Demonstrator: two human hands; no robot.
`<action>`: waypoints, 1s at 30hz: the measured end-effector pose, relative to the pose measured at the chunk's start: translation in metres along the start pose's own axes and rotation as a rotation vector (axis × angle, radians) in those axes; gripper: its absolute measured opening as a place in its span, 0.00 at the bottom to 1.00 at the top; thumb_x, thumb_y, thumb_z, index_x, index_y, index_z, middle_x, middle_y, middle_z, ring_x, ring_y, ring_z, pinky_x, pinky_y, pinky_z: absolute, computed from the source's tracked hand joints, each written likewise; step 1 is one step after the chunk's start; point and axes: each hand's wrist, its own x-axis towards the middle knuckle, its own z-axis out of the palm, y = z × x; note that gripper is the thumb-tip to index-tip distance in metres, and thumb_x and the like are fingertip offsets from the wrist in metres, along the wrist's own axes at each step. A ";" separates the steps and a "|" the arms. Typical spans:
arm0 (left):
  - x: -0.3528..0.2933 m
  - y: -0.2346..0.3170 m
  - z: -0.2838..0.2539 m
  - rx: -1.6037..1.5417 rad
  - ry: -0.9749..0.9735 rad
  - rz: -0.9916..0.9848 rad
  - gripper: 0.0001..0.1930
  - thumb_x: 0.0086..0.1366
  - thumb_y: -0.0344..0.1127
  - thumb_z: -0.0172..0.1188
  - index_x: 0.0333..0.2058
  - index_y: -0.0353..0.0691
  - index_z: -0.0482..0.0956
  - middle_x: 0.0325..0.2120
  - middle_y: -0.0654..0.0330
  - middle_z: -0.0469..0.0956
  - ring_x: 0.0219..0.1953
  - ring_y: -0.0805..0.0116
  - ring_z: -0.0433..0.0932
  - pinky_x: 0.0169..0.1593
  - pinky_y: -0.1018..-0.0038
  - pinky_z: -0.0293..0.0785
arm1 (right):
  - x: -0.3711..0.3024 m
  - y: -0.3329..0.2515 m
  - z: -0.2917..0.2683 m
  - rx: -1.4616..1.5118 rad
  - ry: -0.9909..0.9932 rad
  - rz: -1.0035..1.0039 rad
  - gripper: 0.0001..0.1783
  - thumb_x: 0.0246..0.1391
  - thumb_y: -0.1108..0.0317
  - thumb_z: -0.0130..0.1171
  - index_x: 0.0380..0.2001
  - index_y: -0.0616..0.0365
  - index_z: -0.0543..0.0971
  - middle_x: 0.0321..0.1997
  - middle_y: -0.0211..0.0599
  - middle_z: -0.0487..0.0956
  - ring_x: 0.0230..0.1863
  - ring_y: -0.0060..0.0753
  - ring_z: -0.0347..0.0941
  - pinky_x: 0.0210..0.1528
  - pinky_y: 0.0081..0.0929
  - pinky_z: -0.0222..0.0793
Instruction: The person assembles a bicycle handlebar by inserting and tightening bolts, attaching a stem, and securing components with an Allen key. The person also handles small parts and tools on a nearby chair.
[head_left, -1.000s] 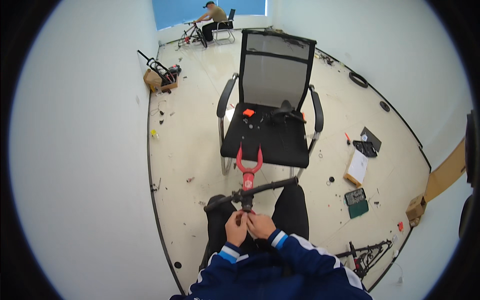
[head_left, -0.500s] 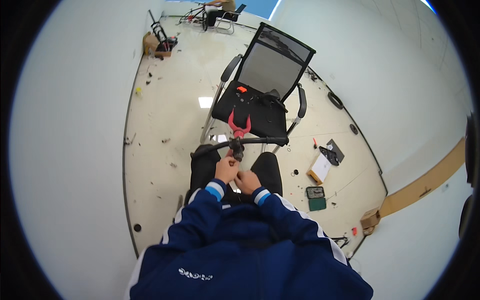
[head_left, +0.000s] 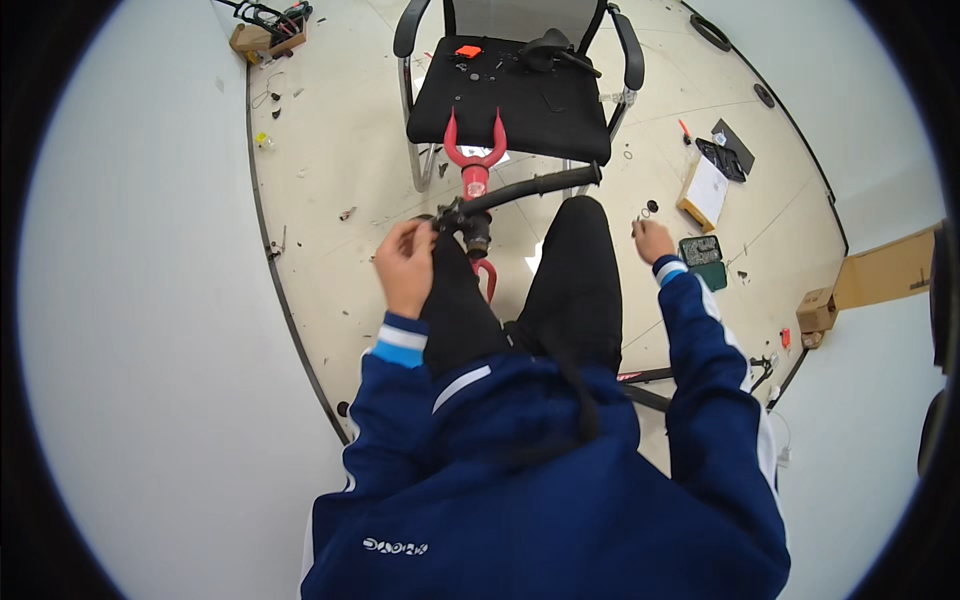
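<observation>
While the black chair [head_left: 520,16] stands at twelve o'clock before me, the red bicycle fork [head_left: 475,182] lies in front of me, prongs toward its seat [head_left: 550,125]. The black handlebar [head_left: 525,188] crosses nearer, running out between two and three o'clock. A green case [head_left: 710,275] sits at four o'clock from my right grip [head_left: 655,242], whose fingers curl in; I cannot tell whether they pinch anything. My left grip [head_left: 404,268], at eight o'clock from the handlebar, has bent fingers touching or just beside it, I cannot tell which. A small orange piece [head_left: 468,51] rests on the seat.
</observation>
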 end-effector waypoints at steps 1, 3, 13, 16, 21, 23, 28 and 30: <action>-0.002 -0.006 -0.007 0.016 0.023 -0.054 0.07 0.65 0.30 0.60 0.35 0.30 0.79 0.26 0.59 0.81 0.28 0.74 0.80 0.34 0.80 0.75 | 0.002 0.014 0.016 0.001 -0.050 0.016 0.23 0.61 0.53 0.47 0.28 0.63 0.80 0.31 0.56 0.80 0.37 0.59 0.77 0.44 0.48 0.70; -0.006 -0.021 -0.022 0.044 0.070 -0.140 0.07 0.65 0.30 0.59 0.35 0.31 0.79 0.25 0.59 0.80 0.27 0.75 0.78 0.33 0.81 0.74 | 0.007 0.011 0.033 0.052 -0.160 0.056 0.21 0.62 0.55 0.48 0.30 0.62 0.81 0.34 0.55 0.81 0.41 0.58 0.77 0.47 0.47 0.70; -0.004 -0.087 -0.060 0.103 0.238 -0.553 0.16 0.68 0.43 0.56 0.43 0.35 0.73 0.27 0.56 0.80 0.23 0.77 0.74 0.25 0.82 0.68 | 0.185 -0.132 -0.019 -0.028 0.176 -0.307 0.21 0.61 0.52 0.51 0.45 0.58 0.78 0.45 0.47 0.78 0.47 0.54 0.74 0.47 0.49 0.71; 0.012 -0.084 -0.064 0.000 0.313 -0.668 0.18 0.67 0.45 0.57 0.46 0.36 0.71 0.27 0.53 0.80 0.23 0.74 0.75 0.24 0.81 0.69 | 0.201 -0.164 -0.042 0.145 0.352 -0.440 0.22 0.58 0.56 0.55 0.48 0.63 0.77 0.51 0.48 0.76 0.51 0.53 0.73 0.51 0.44 0.71; 0.025 -0.099 -0.085 -0.115 0.294 -0.884 0.24 0.65 0.54 0.56 0.45 0.36 0.71 0.23 0.52 0.79 0.19 0.69 0.75 0.22 0.78 0.69 | 0.113 -0.196 -0.101 0.757 -0.538 -0.366 0.24 0.64 0.53 0.49 0.41 0.68 0.78 0.35 0.43 0.80 0.37 0.31 0.76 0.43 0.25 0.71; 0.025 -0.111 -0.096 -0.061 0.217 -1.006 0.22 0.65 0.53 0.56 0.42 0.36 0.73 0.17 0.59 0.73 0.13 0.71 0.69 0.16 0.78 0.62 | 0.070 -0.205 -0.121 0.786 -0.698 -0.394 0.23 0.65 0.55 0.46 0.40 0.68 0.78 0.32 0.41 0.80 0.32 0.29 0.75 0.40 0.24 0.70; 0.047 -0.097 -0.088 0.309 0.073 -0.784 0.20 0.64 0.49 0.57 0.26 0.35 0.76 0.11 0.62 0.68 0.09 0.74 0.63 0.13 0.77 0.55 | 0.025 -0.203 -0.150 0.577 -0.613 -0.455 0.17 0.63 0.60 0.53 0.41 0.64 0.79 0.23 0.35 0.75 0.23 0.25 0.72 0.28 0.22 0.68; 0.054 -0.078 -0.089 0.344 0.122 -0.763 0.22 0.62 0.50 0.58 0.22 0.35 0.75 0.11 0.62 0.68 0.09 0.74 0.64 0.13 0.77 0.55 | 0.019 -0.182 -0.136 0.579 -0.640 -0.405 0.16 0.62 0.61 0.54 0.41 0.64 0.78 0.22 0.34 0.75 0.22 0.23 0.71 0.27 0.22 0.67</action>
